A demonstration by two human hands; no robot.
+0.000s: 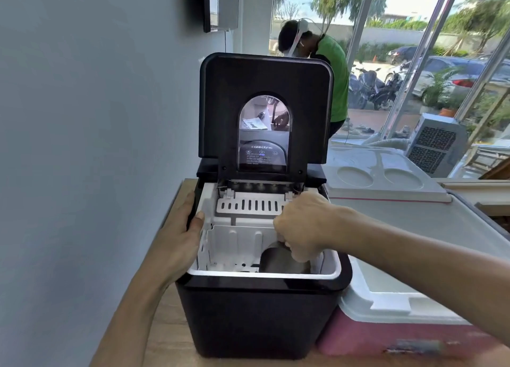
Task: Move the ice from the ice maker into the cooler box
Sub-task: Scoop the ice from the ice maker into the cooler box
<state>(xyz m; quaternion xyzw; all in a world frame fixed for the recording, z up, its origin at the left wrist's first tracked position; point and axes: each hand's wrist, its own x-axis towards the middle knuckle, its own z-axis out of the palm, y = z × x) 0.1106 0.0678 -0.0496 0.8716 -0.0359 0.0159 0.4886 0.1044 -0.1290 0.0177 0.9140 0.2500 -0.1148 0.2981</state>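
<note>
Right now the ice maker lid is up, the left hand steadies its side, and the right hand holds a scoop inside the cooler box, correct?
Not quite. In the head view the right hand holds the scoop inside the ice maker, not the cooler box. The lid is up and the left hand steadies its side.

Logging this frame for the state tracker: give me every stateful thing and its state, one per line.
ice maker lid: open, standing upright
ice maker: basket nearly bare of ice
scoop: down inside the basket, held
cooler box: right of the ice maker, lid looks raised
left hand: grips the ice maker's left rim
right hand: curled round the scoop handle
</note>
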